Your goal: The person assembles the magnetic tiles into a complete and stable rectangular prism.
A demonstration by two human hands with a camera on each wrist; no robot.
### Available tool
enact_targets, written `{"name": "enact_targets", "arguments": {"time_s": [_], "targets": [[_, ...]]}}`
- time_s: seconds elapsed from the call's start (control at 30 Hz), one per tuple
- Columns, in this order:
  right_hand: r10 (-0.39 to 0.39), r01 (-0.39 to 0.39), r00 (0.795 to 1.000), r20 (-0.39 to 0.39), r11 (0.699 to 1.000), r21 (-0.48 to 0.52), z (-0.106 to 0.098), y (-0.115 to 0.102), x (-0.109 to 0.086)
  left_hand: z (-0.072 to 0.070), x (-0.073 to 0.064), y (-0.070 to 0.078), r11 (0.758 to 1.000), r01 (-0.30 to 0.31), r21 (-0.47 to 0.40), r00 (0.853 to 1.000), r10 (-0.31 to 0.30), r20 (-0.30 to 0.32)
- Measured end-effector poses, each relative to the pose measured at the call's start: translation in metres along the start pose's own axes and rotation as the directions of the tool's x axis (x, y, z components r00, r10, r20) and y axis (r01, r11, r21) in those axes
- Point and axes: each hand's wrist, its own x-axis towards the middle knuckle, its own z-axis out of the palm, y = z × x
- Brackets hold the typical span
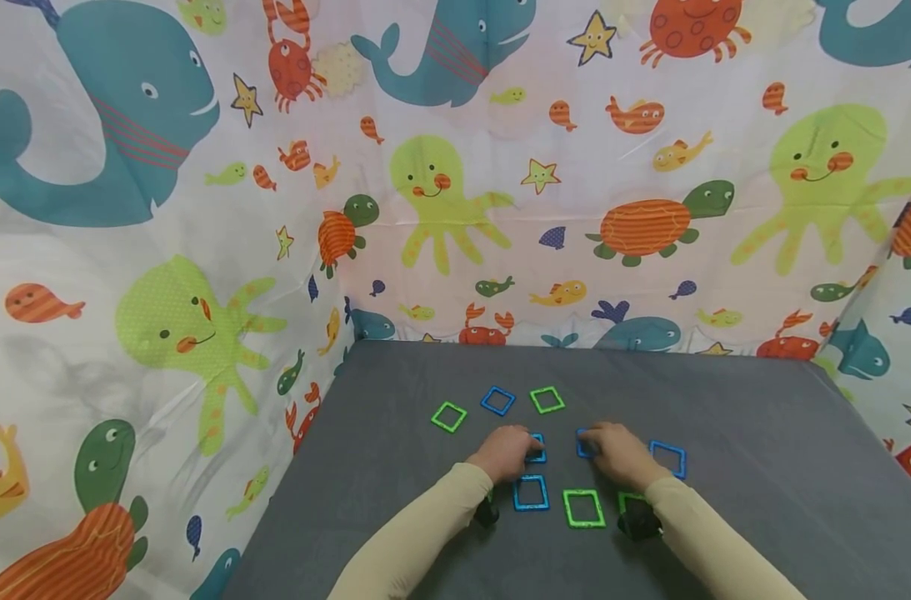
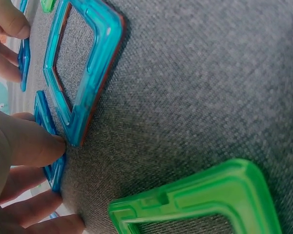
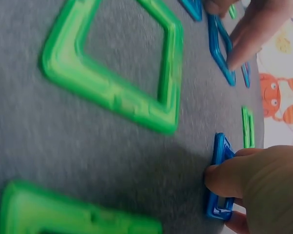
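In the head view my left hand (image 1: 504, 452) holds a blue magnetic tile (image 1: 542, 454), a hollow square frame, at the middle of the grey table. The left wrist view shows the thumb on this tile's near face, with fingers behind and below it. A short gap away, my right hand (image 1: 618, 452) pinches a second blue magnetic tile (image 1: 579, 444) by its right part. In the right wrist view that tile (image 3: 218, 207) stands tilted up, thumb against it. The two held tiles are apart. Fingers hide part of each.
Nearer me lie a blue tile (image 1: 531, 507) and a green tile (image 1: 586, 525), with another green tile (image 1: 622, 502) partly under my right wrist. A blue tile (image 1: 683, 463) lies to the right. Several tiles, including a green one (image 1: 548, 411), lie beyond my hands. A patterned curtain (image 1: 515, 275) borders the table.
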Motion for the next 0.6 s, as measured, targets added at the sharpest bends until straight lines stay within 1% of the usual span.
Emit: {"name": "enact_targets", "arguments": {"time_s": [0.1, 0.2, 0.43, 0.6], "targets": [[0.022, -0.022, 1.000, 0.021, 1.000, 0.005, 0.001, -0.007, 0.001, 0.001, 0.001, 0.000, 1.000, -0.001, 0.004, 1.000, 0.001, 0.001], [0.015, -0.015, 1.000, 0.022, 1.000, 0.003, 0.004, -0.012, 0.003, 0.000, 0.001, 0.000, 1.000, 0.000, 0.001, 1.000, 0.000, 0.008], [-0.037, 0.037, 0.999, -0.026, 0.999, -0.005, 0.010, -0.021, 0.005, -0.002, 0.001, -0.001, 1.000, 0.000, 0.003, 1.000, -0.001, 0.027], [-0.063, 0.063, 0.998, -0.029, 0.998, -0.007, 0.012, -0.027, 0.007, -0.001, 0.002, -0.002, 1.000, -0.007, 0.016, 0.999, 0.007, 0.041]]}}
